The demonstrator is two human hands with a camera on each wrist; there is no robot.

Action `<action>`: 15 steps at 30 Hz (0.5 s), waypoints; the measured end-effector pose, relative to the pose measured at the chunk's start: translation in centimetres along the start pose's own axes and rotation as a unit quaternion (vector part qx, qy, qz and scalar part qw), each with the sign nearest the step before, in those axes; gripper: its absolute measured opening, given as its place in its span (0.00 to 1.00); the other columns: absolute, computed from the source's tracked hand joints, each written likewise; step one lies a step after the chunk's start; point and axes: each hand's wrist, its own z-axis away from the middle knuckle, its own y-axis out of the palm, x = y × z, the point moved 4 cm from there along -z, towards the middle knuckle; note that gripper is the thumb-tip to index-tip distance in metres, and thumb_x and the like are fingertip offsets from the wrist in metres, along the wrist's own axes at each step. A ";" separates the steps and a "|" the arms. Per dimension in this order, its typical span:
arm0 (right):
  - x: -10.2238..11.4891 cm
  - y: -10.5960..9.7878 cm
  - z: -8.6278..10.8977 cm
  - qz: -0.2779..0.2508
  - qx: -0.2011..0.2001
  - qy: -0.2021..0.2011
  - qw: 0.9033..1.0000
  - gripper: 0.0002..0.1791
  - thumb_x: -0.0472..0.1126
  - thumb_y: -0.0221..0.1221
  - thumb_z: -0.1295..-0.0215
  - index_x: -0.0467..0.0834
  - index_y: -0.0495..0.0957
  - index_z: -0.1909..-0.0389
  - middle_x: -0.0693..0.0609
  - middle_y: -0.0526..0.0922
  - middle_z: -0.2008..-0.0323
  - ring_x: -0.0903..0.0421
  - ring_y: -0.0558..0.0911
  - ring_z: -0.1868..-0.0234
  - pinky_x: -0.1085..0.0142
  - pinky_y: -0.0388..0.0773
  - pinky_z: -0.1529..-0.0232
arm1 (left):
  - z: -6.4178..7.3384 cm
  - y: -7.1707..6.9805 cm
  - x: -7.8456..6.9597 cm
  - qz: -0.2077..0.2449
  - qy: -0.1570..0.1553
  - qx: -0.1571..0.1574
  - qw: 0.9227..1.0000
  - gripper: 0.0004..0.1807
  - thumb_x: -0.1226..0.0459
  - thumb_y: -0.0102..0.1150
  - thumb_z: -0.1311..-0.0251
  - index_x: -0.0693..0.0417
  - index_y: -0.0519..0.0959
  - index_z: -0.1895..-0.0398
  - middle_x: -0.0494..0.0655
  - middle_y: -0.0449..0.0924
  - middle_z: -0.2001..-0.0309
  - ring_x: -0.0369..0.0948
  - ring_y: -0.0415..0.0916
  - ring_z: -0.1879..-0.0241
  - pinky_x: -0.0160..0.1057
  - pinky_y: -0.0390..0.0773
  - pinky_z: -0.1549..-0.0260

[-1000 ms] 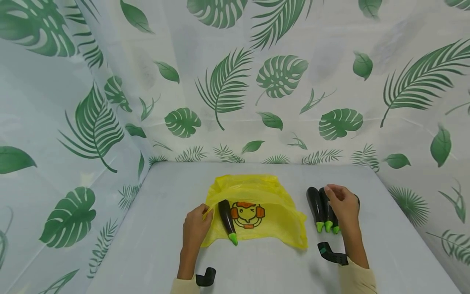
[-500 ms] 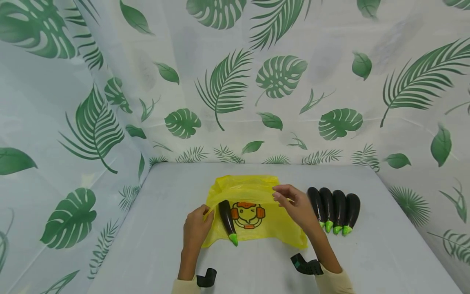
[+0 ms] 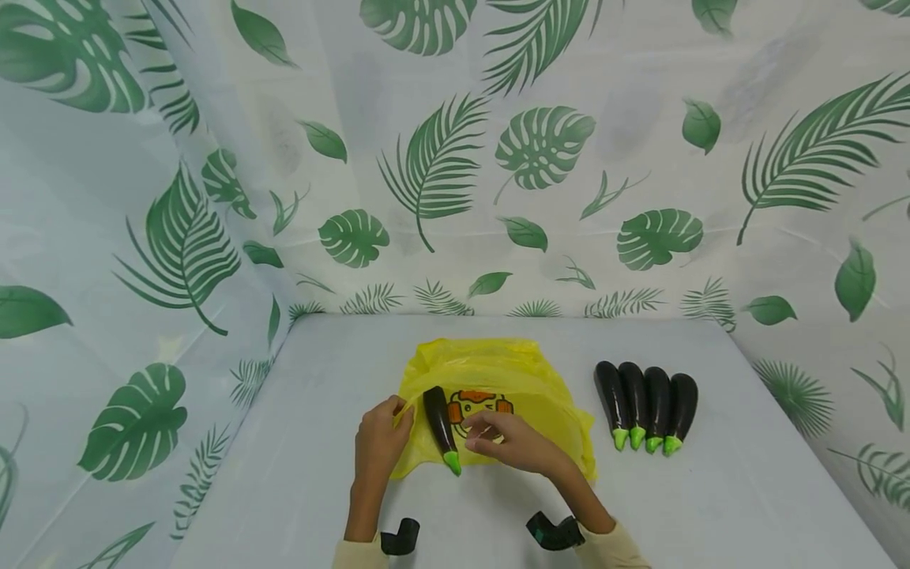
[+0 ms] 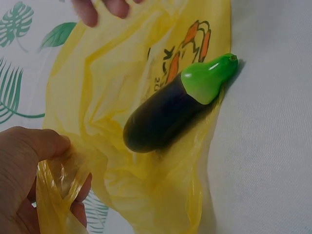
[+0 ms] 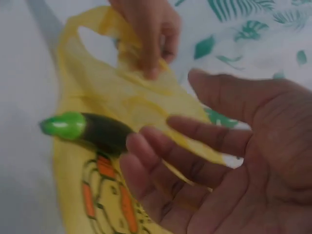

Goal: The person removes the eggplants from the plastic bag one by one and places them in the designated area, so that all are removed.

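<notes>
A yellow plastic bag with a printed cartoon face lies flat on the table. My left hand pinches its left edge; in the left wrist view, thumb and fingers grip the thin plastic. One eggplant, dark with a green stem end, lies on the bag just right of that hand. Over the print, my right hand hovers with loosely bent fingers and holds nothing. Its fingertips point toward the eggplant; a gap between them shows in the head view.
Several more eggplants lie side by side on the white table, right of the bag. A leaf-patterned curtain rises behind the table and along its sides.
My right hand has moved left from the row of eggplants, across the bag, to near the single eggplant. The left hand has kept its hold on the bag's edge.
</notes>
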 end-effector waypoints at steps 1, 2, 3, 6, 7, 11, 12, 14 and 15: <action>-0.3 0.4 -0.1 -0.011 -0.004 0.017 1.000 0.21 0.45 0.56 0.29 0.35 0.74 0.43 0.45 0.83 0.55 0.51 0.81 0.54 0.63 0.80 0.53 | 0.0 0.0 0.0 0.000 0.001 0.000 1.000 0.07 0.58 0.63 0.39 0.51 0.83 0.64 0.45 0.86 0.66 0.36 0.72 0.74 0.39 0.77 0.70; -0.6 0.8 -0.3 -0.023 -0.013 0.033 0.999 0.22 0.44 0.57 0.30 0.33 0.74 0.43 0.44 0.82 0.56 0.50 0.82 0.55 0.61 0.81 0.54 | 0.0 0.0 0.0 -0.001 0.001 -0.001 1.000 0.07 0.58 0.64 0.39 0.51 0.83 0.64 0.45 0.86 0.65 0.36 0.73 0.74 0.39 0.77 0.69; -1.0 1.1 -0.4 -0.038 -0.026 0.053 0.998 0.23 0.44 0.58 0.30 0.31 0.73 0.43 0.43 0.82 0.56 0.49 0.82 0.55 0.60 0.81 0.55 | 0.0 0.0 0.0 -0.001 0.002 -0.001 1.000 0.07 0.58 0.64 0.39 0.52 0.83 0.64 0.45 0.86 0.65 0.36 0.74 0.74 0.40 0.78 0.69; -1.7 2.0 -0.7 -0.084 -0.077 0.112 0.987 0.26 0.43 0.61 0.33 0.29 0.71 0.42 0.42 0.81 0.57 0.49 0.82 0.56 0.57 0.83 0.59 | 0.0 -0.1 0.0 0.001 0.005 -0.005 1.000 0.07 0.58 0.64 0.39 0.52 0.83 0.64 0.46 0.86 0.65 0.37 0.76 0.72 0.41 0.79 0.68; -1.9 2.3 -0.8 -0.095 -0.093 0.126 0.983 0.27 0.43 0.61 0.34 0.29 0.71 0.41 0.41 0.81 0.56 0.49 0.82 0.56 0.57 0.84 0.59 | -0.1 -0.1 -0.1 0.001 0.007 -0.006 1.000 0.07 0.58 0.64 0.39 0.52 0.83 0.64 0.46 0.86 0.64 0.37 0.77 0.72 0.41 0.79 0.68; -2.3 3.0 -1.2 -0.096 -0.143 0.161 0.972 0.27 0.41 0.63 0.36 0.28 0.71 0.42 0.39 0.80 0.56 0.50 0.82 0.56 0.58 0.83 0.61 | -0.1 -0.1 -0.1 0.005 0.011 -0.005 1.000 0.07 0.58 0.64 0.39 0.52 0.83 0.64 0.46 0.86 0.64 0.37 0.75 0.74 0.41 0.79 0.69; -2.3 3.1 -1.3 -0.089 -0.149 0.164 0.971 0.27 0.41 0.64 0.36 0.28 0.71 0.42 0.39 0.80 0.56 0.49 0.82 0.56 0.58 0.83 0.61 | -0.1 -0.1 -0.1 0.005 0.010 -0.006 1.000 0.07 0.58 0.64 0.39 0.52 0.83 0.64 0.46 0.86 0.64 0.36 0.74 0.74 0.40 0.78 0.69; -2.5 3.3 -1.7 -0.073 -0.156 0.170 0.970 0.28 0.41 0.64 0.37 0.27 0.71 0.43 0.39 0.81 0.57 0.48 0.82 0.56 0.58 0.83 0.62 | 0.0 -0.2 -0.2 0.006 0.009 -0.008 1.000 0.07 0.59 0.64 0.40 0.52 0.83 0.64 0.46 0.86 0.65 0.36 0.73 0.75 0.40 0.78 0.70; -2.6 3.4 -1.8 -0.066 -0.156 0.172 0.971 0.28 0.42 0.64 0.37 0.27 0.71 0.43 0.39 0.81 0.57 0.48 0.82 0.57 0.58 0.82 0.62 | 0.0 -0.2 -0.2 0.005 0.010 -0.009 1.000 0.06 0.59 0.64 0.40 0.52 0.83 0.65 0.46 0.86 0.65 0.35 0.72 0.75 0.40 0.78 0.70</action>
